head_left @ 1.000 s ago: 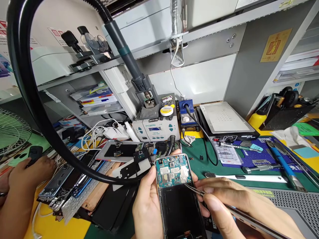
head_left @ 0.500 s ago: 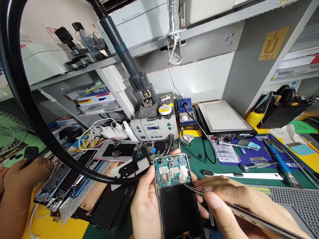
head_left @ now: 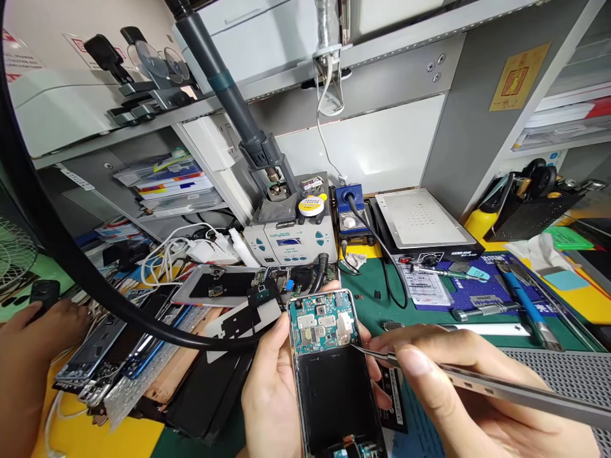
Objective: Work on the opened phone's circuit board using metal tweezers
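Note:
My left hand [head_left: 273,388] is wrapped round an opened phone [head_left: 334,388], its thumb on the left edge and fingertips showing past the right edge. A green-blue circuit board [head_left: 312,323] with metal shields fills the top of the phone; a black recess lies below it. In my right hand [head_left: 458,388] is a pair of metal tweezers [head_left: 429,369], pinched between thumb and fingers. The tweezers' tips meet the lower right edge of the board. Partly hidden by my hands, a black battery [head_left: 392,401] lies under the phone's right side.
Another person's hand [head_left: 52,324] holds a black object at the left. Phone parts [head_left: 128,356] are piled beside the phone. Behind stand a hot-air station [head_left: 291,245], a soldering station [head_left: 351,216] and a heating plate [head_left: 424,219]. A thick black hose [head_left: 119,299] arcs across the left. A brush [head_left: 487,329] lies at the right.
The view has shifted slightly, so the surroundings sit a little further left. The tweezers' tips stay at the board's lower right edge, and their handle lies flatter. More of the phone's lower end shows.

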Demonstrator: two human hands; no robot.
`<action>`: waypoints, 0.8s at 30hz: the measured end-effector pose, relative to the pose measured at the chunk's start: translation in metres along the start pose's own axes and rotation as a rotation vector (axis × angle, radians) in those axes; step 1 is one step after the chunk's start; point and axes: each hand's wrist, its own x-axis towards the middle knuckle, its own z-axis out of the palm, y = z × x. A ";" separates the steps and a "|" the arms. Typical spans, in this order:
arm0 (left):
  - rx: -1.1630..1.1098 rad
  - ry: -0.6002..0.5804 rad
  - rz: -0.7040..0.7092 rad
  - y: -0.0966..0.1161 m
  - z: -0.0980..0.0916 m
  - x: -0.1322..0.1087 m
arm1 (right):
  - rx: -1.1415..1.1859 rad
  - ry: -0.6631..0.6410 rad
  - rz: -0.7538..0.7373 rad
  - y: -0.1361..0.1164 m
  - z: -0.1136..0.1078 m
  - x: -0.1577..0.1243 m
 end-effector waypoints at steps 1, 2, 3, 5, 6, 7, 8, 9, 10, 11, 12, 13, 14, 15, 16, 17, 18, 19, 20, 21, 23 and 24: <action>0.009 0.010 0.006 0.000 -0.001 0.000 | -0.004 -0.008 -0.017 0.000 -0.001 0.000; 0.014 0.023 0.013 -0.001 -0.002 0.001 | -0.015 -0.012 -0.040 0.001 -0.002 0.001; 0.013 0.035 0.019 -0.001 -0.003 0.001 | -0.025 -0.013 -0.054 0.001 -0.003 0.001; -0.001 0.043 0.028 -0.002 -0.007 0.003 | -0.044 -0.017 -0.084 0.000 -0.003 0.003; -0.007 0.036 0.021 -0.002 -0.009 0.004 | -0.060 -0.016 -0.099 -0.001 -0.003 0.005; -0.006 0.024 0.001 -0.002 -0.011 0.004 | -0.079 -0.010 -0.109 -0.003 -0.002 0.007; 0.008 0.011 -0.029 -0.002 -0.013 0.005 | -0.098 0.002 -0.126 -0.004 -0.001 0.009; 0.032 0.005 -0.056 -0.001 -0.014 0.005 | -0.117 0.024 -0.151 -0.006 0.001 0.011; 0.050 0.005 -0.079 -0.001 -0.014 0.005 | -0.138 0.049 -0.173 -0.007 0.002 0.013; 0.057 0.007 -0.089 -0.001 -0.013 0.005 | -0.158 0.074 -0.190 -0.009 0.004 0.016; 0.051 0.008 -0.083 -0.001 -0.012 0.005 | -0.176 0.091 -0.202 -0.010 0.006 0.017; 0.033 0.010 -0.065 0.000 -0.010 0.004 | -0.193 0.101 -0.212 -0.011 0.007 0.019; 0.005 0.010 -0.048 0.000 -0.008 0.004 | -0.207 0.108 -0.219 -0.011 0.008 0.020; -0.023 0.008 -0.044 0.000 -0.006 0.004 | -0.216 0.112 -0.222 -0.011 0.009 0.020; -0.042 0.008 -0.052 -0.001 -0.005 0.003 | -0.221 0.114 -0.221 -0.011 0.009 0.019; -0.049 0.010 -0.058 0.000 -0.004 0.003 | -0.219 0.114 -0.215 -0.010 0.008 0.018; -0.053 0.012 -0.062 0.000 -0.005 0.004 | -0.210 0.109 -0.203 -0.008 0.007 0.016; -0.049 0.005 -0.067 0.000 -0.005 0.004 | -0.196 0.098 -0.185 -0.007 0.006 0.014; -0.039 -0.013 -0.076 0.001 -0.006 0.004 | -0.174 0.085 -0.171 -0.005 0.005 0.012; -0.029 -0.034 -0.089 0.001 -0.008 0.004 | -0.147 0.061 -0.165 -0.004 0.003 0.010; -0.023 -0.060 -0.103 0.002 -0.009 0.005 | -0.105 0.040 -0.169 -0.003 0.000 0.006; -0.024 -0.055 -0.100 0.003 -0.009 0.005 | -0.100 0.025 -0.169 -0.004 -0.002 0.005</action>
